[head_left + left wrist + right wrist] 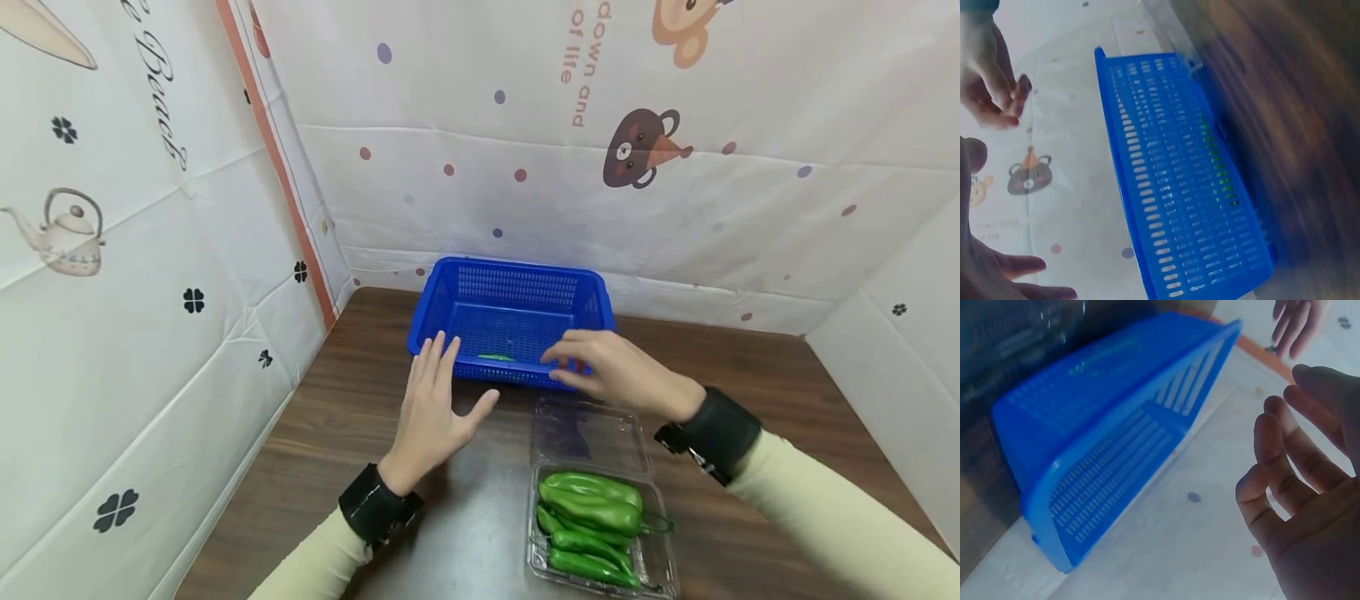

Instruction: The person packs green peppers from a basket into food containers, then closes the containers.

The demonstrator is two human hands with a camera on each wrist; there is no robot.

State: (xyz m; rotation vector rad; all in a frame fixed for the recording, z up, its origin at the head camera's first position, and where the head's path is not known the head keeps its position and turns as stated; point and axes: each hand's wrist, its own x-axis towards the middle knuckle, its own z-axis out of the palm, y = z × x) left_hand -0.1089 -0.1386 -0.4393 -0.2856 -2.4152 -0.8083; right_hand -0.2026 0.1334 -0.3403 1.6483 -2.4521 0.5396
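Observation:
My left hand is held with fingers straight and thumb spread, just before the near left edge of a blue plastic basket. Nothing is in it. Over the basket's near right rim hovers my right hand, its fingers loosely bent around empty air, as the right wrist view also shows. One green pepper lies on the basket's floor by the near wall, mostly hidden by it; its green shows through the slots in the left wrist view. Several green peppers fill a clear plastic box below my right hand.
The box's clear lid lies folded back between the box and the basket. All this stands on a dark wooden table. Printed white sheets rise behind the basket and on both sides.

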